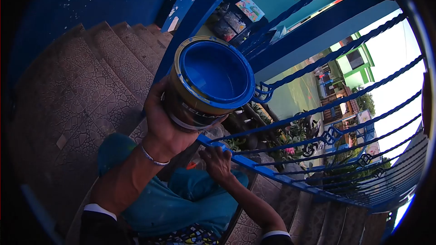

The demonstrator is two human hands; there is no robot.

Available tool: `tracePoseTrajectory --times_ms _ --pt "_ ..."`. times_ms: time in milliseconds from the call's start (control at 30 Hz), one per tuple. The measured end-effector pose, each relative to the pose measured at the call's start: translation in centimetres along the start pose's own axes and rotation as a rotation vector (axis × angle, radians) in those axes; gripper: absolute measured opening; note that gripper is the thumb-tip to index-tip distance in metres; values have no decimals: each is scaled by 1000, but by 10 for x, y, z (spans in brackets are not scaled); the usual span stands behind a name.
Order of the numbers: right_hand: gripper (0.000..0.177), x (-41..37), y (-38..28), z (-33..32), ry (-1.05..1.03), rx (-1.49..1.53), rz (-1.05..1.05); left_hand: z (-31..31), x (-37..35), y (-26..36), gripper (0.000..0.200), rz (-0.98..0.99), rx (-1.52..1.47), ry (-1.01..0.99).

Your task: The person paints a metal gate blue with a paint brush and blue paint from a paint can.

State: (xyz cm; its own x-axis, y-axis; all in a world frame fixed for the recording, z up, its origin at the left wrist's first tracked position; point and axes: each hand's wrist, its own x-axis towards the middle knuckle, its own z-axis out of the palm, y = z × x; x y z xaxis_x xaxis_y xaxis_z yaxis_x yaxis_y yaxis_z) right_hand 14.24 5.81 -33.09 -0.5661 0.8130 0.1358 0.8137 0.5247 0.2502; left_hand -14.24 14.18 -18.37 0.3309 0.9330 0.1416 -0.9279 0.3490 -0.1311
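Observation:
A round paint can point(195, 100) is raised in front of me, its open top tilted toward the camera. Blue paint point(215, 70) coats the inside, with some smeared along the rim. My left hand point(165, 124) is wrapped around the can's side and base from below, a bracelet at its wrist. Lower and to the right, my right hand point(218, 163) is beside the blue bottom rail point(240, 161) of the railing. Its fingers are curled, and what they hold, if anything, cannot be made out. A small orange-red object point(191, 165) shows just left of that hand.
Blue twisted railing bars point(295, 140) run along the right side. Patterned stone steps point(86, 81) climb at the upper left beside a blue wall point(91, 0), and more steps point(313, 208) go down at the lower right. Plants point(295, 138) stand beyond the bars.

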Motion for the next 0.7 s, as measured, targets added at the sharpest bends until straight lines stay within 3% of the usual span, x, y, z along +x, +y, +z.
tracePoseTrajectory --times_ms 67,200,300,467,700 --pt "41 26 3 -24 134 -31 -31 -2 2 -2 85 -5 2 -7" --pt "31 52 15 -6 -19 -125 82 -3 4 -3 86 -8 -16 -9" --pt "29 29 11 34 -100 -212 27 -2 4 -2 87 0 4 35" --pt "33 -1 -14 62 -219 -40 47 -4 6 -1 89 5 -27 34" --pt "34 35 2 16 -20 -55 9 -5 8 -2 90 -1 -6 4"
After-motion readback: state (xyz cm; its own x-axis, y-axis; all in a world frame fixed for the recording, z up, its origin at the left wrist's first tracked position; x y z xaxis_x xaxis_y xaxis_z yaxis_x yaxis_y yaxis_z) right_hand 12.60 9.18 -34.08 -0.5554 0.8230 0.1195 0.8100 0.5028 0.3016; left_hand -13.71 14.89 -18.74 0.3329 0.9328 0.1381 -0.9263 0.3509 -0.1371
